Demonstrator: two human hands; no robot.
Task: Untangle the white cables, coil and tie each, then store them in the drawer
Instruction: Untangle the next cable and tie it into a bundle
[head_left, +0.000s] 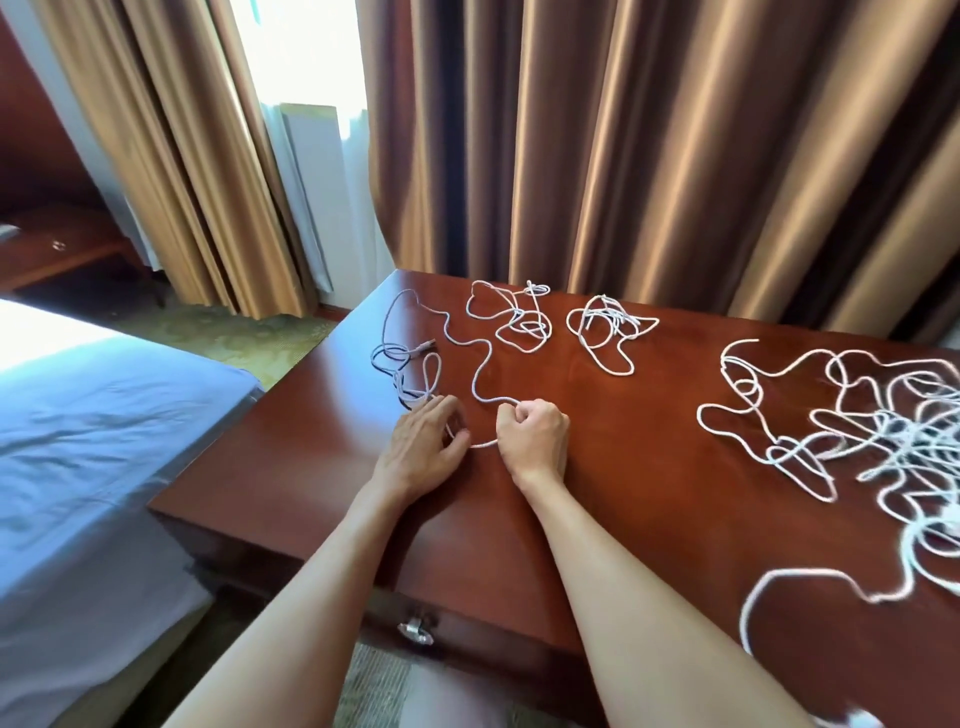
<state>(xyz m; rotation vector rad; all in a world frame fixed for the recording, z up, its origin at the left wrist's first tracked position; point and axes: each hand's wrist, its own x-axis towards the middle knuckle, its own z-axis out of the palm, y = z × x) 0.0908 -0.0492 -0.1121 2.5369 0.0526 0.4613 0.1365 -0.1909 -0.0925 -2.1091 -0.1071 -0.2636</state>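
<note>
Both hands work one white cable on the bench.

The right hand (532, 434) is fisted around the loose cable (480, 374), which snakes away beyond it; the left hand (423, 447), just beside it, pinches the same strand against the bench (322, 457). A big tangle (893, 436) lies well right of both hands; the drawer (415, 629) sits beneath the forearms.

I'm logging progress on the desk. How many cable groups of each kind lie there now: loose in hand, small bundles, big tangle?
Loose cable, held by left hand and right hand: 1
Small bundles: 2
Big tangle: 1
Total: 4 groups on the desk; strands within the tangle cannot be counted.
</note>
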